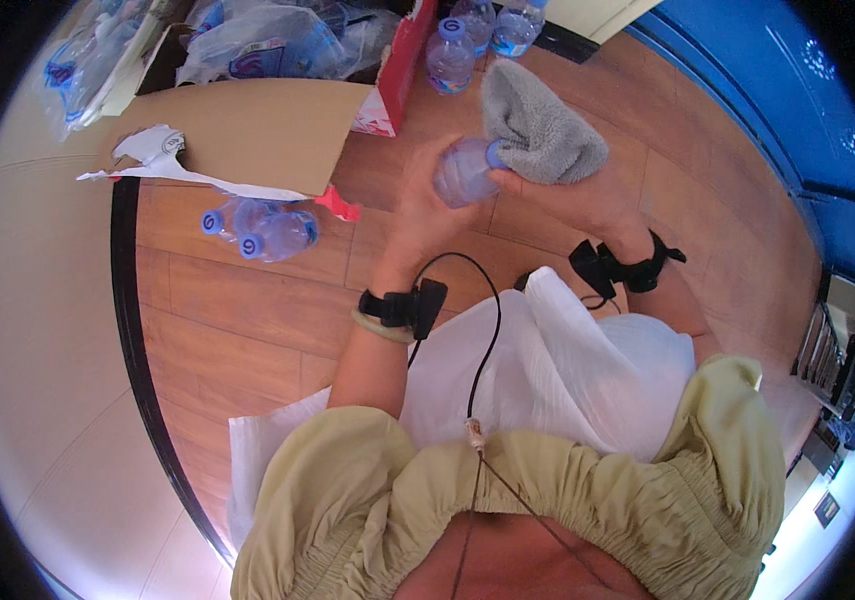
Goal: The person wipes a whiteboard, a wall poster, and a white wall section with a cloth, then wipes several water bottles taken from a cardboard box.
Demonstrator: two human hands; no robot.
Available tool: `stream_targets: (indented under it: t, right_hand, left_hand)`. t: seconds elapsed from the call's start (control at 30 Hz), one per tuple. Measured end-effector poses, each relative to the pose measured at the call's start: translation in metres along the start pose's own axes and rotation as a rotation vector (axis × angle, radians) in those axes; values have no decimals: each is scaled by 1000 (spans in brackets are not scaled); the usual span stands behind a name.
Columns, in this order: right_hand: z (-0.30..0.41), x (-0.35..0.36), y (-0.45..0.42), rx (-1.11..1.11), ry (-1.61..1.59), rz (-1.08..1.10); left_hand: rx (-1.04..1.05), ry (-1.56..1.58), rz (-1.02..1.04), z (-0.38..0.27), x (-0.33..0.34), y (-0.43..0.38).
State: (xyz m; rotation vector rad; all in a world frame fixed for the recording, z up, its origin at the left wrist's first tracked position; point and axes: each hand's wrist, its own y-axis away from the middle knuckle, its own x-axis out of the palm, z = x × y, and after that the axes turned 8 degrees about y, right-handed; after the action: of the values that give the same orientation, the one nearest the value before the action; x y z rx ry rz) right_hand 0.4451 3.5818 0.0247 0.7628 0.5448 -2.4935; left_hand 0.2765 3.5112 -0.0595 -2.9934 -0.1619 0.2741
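Note:
My left hand [427,196] grips a small clear plastic bottle [466,171], which is tilted with its blue cap [496,154] toward the right. A bunched grey fleecy cloth [540,127] is in my right hand [559,204], close against the cap end. The right thumb reaches to the bottle's neck, while the cloth hides most of the other fingers. Both hands are in front of me above the wood-look floor. Black straps with small devices circle both wrists, and a cable runs from the left one.
An open cardboard box [247,135] with plastic-wrapped contents stands at the upper left. Bottles [281,234] lie beneath its flap; others stand upright, one bottle [450,60] nearest the box. A white wall [45,300] rises left, and a blue panel [780,90] stands right.

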Motion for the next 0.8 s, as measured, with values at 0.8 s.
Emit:
stream_targets:
  t: [0.8]
  right_hand:
    - [-122,-4,-81,279,540,-368]
  left_hand:
    - [164,-568,-595,4,-103,18]
